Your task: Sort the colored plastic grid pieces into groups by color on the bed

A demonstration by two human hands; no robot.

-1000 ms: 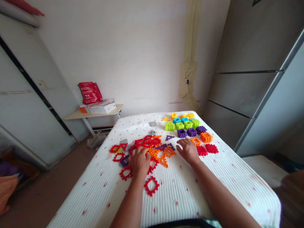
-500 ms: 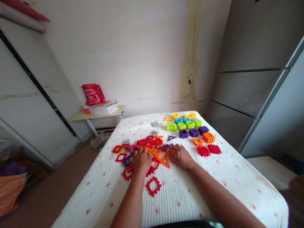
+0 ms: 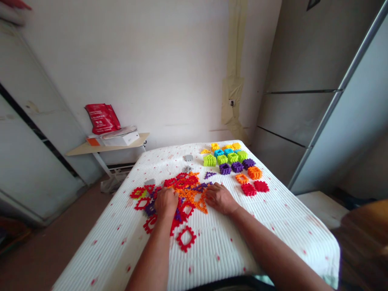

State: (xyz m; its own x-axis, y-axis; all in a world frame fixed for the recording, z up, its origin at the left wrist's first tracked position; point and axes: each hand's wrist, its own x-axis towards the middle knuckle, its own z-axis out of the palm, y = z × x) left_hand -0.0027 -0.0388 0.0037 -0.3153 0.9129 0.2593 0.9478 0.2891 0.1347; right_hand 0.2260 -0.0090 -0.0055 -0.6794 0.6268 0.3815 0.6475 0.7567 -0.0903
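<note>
A mixed pile of flat toothed plastic building pieces, mostly red (image 3: pixel 191 180), orange (image 3: pixel 189 195) and purple (image 3: pixel 150 209), covers the middle of the bed-like padded surface. My left hand (image 3: pixel 166 201) is down on the pile's left part with fingers curled in; what lies under the fingertips is hidden. At the pile's right edge my right hand (image 3: pixel 220 198) rests palm down, its bent fingers a little apart beside an orange triangle piece (image 3: pixel 200 204). Nearer to me lies a red square frame (image 3: pixel 186 239), touched by neither hand.
Stacks sorted by colour stand at the right: yellow (image 3: pixel 215 147), blue (image 3: pixel 218 153), green (image 3: pixel 209 161), purple (image 3: pixel 224 169), orange (image 3: pixel 254 173) and red (image 3: pixel 261 186). Grey pieces (image 3: pixel 188 157) lie behind the pile. A small side table (image 3: pixel 81 150) holds a red bag (image 3: pixel 102 118).
The view has turned slightly right, so everything sits further left. My left hand's fingers, spread over the pieces before, are now drawn in. My right hand stays at the pile's edge.
</note>
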